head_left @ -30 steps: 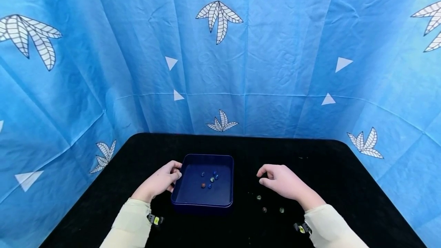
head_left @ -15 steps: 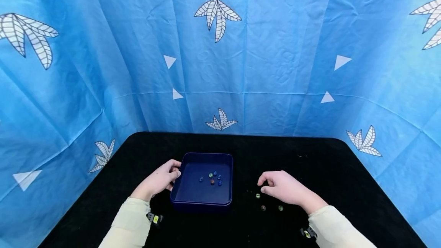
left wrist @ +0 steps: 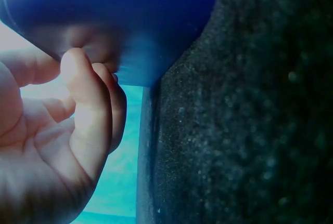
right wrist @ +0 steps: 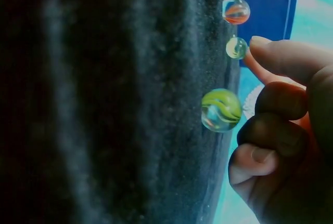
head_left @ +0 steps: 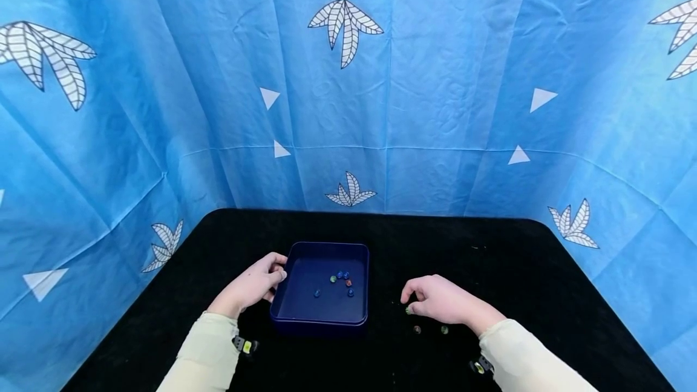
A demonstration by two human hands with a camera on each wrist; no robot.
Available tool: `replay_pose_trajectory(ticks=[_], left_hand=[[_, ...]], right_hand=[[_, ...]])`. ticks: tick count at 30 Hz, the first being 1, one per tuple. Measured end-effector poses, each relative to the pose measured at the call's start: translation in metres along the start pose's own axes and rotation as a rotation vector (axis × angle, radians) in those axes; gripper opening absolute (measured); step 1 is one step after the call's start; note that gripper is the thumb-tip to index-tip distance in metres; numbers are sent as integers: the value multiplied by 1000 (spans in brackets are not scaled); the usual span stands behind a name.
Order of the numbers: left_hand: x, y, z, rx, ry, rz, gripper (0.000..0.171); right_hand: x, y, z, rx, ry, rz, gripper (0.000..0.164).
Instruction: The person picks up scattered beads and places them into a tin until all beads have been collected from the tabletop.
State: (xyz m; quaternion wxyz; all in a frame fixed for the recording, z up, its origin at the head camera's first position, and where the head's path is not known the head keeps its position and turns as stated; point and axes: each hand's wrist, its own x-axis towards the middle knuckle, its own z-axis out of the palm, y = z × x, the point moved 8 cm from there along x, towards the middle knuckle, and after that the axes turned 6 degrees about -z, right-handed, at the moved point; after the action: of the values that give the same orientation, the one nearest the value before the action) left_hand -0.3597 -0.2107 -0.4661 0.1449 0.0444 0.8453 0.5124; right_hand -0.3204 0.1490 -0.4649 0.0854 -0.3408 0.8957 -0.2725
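Observation:
My left hand (head_left: pixel 251 283) grips the left side of a dark blue square box (head_left: pixel 320 314); in the left wrist view its fingers (left wrist: pixel 88 115) bend against the box wall. Inside lie several glass marbles: a green one (head_left: pixel 333 279), an orange one (head_left: pixel 349 283) and blue ones (head_left: pixel 351 293). My right hand (head_left: pixel 443 300) hovers low over the cloth, thumb and forefinger apart beside a greenish marble (right wrist: pixel 237 48). Its other fingers are curled. A reddish marble (head_left: pixel 417 329) and another green marble (head_left: pixel 445 329) lie nearer me.
Black cloth covers the table (head_left: pixel 435 241). A blue printed curtain (head_left: pixel 425 107) stands behind it and along both sides. Small pale specks (head_left: pixel 478 247) dot the cloth at the back right.
My right hand has come down and slightly left, to the nearest greenish marble. The marbles inside the box have rolled about. My left hand keeps its hold on the box.

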Motion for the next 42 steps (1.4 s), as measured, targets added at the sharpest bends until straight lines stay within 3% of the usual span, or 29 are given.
replay_pose_trajectory(ticks=[5, 15, 27, 42], left_hand=[[1, -2, -1, -22, 17, -10, 34], [1, -3, 0, -14, 26, -13, 34], [1, -3, -1, 0, 40, -18, 34], [1, 1, 2, -13, 39, -12, 33]], right_hand=[[1, 2, 5, 17, -37, 10, 12], [0, 3, 5, 0, -35, 0, 12], [2, -9, -11, -45, 47, -35, 11], [24, -28, -37, -11, 180, -42, 11]])
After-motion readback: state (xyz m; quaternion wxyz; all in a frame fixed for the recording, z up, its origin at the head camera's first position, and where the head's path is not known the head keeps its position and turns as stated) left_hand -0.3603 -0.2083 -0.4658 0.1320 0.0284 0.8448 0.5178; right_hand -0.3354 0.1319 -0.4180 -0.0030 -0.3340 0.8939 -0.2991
